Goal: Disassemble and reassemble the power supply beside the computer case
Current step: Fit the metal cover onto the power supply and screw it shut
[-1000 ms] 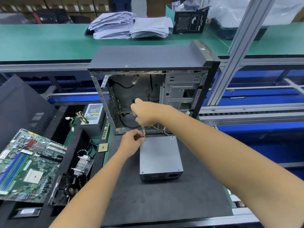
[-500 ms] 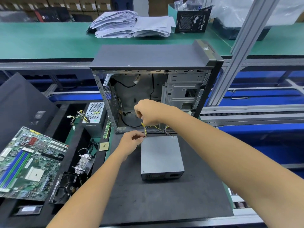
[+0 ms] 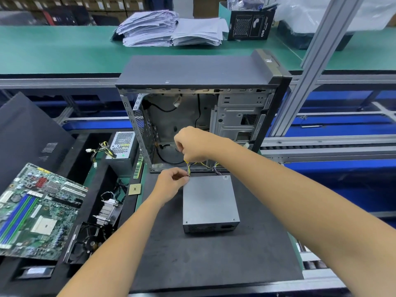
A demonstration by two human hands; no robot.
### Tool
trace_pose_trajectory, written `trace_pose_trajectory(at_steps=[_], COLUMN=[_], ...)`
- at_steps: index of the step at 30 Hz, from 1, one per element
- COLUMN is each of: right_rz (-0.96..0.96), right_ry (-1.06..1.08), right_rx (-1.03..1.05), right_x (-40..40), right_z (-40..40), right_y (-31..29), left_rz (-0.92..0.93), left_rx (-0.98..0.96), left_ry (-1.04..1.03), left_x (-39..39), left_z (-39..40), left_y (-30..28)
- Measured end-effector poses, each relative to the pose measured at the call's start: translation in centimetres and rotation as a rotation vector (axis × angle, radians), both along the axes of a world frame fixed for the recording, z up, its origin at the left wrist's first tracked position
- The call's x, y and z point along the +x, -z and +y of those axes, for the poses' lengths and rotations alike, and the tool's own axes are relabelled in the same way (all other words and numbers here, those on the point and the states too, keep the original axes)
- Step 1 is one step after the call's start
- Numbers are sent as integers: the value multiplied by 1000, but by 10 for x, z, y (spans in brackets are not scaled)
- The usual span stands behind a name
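Both my hands pinch the cables (image 3: pixel 189 168) at the PSU (image 3: pixel 209 200) back edge, left hand (image 3: pixel 172 181), right hand (image 3: pixel 190 144); barely shifted, untangling continues

green workbench (image 3: pixel 53 50) | aluminium frame post (image 3: pixel 317 61) | blurry cartons, probably (image 3: pixel 96 2)

A dark foam mat (image 3: pixel 214 260) covers the near bench. On it lie the grey power supply (image 3: pixel 209 200) and, just behind, the open computer case (image 3: pixel 199 82). Left of the mat sit a motherboard (image 3: pixel 36 211), a heatsink (image 3: pixel 108 209) and a second power supply (image 3: pixel 122 148).
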State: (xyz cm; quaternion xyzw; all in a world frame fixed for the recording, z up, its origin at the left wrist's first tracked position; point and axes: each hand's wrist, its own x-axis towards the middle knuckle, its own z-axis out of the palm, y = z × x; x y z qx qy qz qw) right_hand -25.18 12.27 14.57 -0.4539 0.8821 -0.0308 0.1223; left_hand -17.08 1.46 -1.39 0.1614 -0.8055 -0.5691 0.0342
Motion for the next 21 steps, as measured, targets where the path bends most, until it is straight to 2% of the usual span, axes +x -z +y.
trace_pose_trajectory(at_steps=[6, 13, 16, 21], right_rz=[164, -40, -6, 19], right_ry=[68, 78, 71, 98], right_rx=[-29, -2, -47, -164], right_x=[0, -2, -3, -6], right_z=[0, 3, 4, 7], right_y=[9, 9, 10, 7], left_rz=[-6, -3, 18, 48], left_rx=[-126, -307, -388, -343], left_ry=[45, 92, 88, -31], left_x=[-2, -3, -6, -7], left_z=[-1, -1, 4, -3], left_y=[-4, -8, -9, -6])
